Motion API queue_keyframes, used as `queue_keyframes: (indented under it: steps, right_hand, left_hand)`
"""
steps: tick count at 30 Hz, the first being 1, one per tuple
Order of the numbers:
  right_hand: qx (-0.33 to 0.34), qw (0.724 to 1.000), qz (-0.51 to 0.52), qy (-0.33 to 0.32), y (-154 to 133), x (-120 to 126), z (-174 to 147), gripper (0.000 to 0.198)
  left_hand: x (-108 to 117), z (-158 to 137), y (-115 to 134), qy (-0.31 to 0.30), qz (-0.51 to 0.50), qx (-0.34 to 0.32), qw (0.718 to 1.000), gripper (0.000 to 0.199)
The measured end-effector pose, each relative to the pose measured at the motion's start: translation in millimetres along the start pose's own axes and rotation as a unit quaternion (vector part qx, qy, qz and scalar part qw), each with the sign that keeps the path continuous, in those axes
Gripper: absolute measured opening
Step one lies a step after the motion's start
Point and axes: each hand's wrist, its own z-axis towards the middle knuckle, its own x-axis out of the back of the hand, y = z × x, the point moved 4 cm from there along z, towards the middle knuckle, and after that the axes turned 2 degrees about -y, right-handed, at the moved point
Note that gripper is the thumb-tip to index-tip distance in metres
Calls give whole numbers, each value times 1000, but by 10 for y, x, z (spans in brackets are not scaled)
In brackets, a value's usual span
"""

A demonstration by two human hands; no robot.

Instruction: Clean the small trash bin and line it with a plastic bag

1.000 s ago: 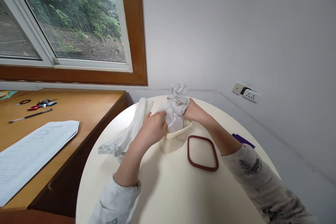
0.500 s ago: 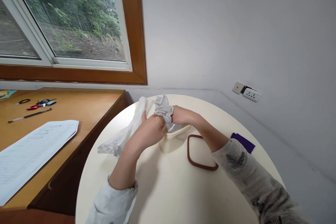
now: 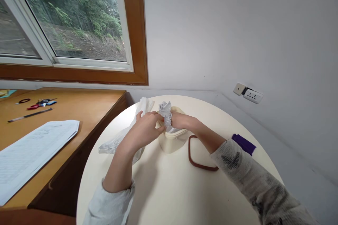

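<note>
A crumpled translucent white plastic bag (image 3: 165,109) is bunched up in the mouth of a cream plastic bin (image 3: 171,144), which stands on the round table. My right hand (image 3: 180,121) is over the bin's opening with its fingers closed on the bunched bag; the fingertips are hidden behind it. From the left, my left hand (image 3: 148,126) pinches the same bag at the bin's rim, thumb toward me. Beside and partly under my left hand lies a second stretch of white plastic bag (image 3: 113,144); whether the two are joined is hidden.
On the cream round table (image 3: 179,197), a brown rounded-square ring (image 3: 202,166) lies right of the bin, and a folded purple cloth (image 3: 244,144) farther right. The wooden desk (image 3: 100,105) at left bears papers (image 3: 44,147), a pen (image 3: 30,115) and keys (image 3: 43,102).
The bunched bag has shifted slightly down and right into the bin, showing more of the bin's far rim. My left hand has moved a little left and its thumb has come into view.
</note>
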Motion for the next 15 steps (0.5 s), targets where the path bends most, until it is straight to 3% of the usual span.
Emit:
queue_keyframes:
  steps: [3, 7, 9, 15]
  right_hand:
    - [21, 1000, 16, 16, 4, 80, -63, 13]
    - [47, 989, 71, 121, 25, 315, -237, 19]
    - [55, 985, 81, 143, 25, 397, -330, 22]
    - [88, 996, 4, -6, -15, 247, -403, 20]
  left_hand:
    - [-17, 5, -10, -8, 8, 1, 1000, 21]
    - [-61, 41, -58, -6, 23, 14, 1000, 28]
    - [-79, 62, -96, 2, 24, 28, 999, 30]
    - [-111, 89, -164, 11, 10, 42, 999, 24]
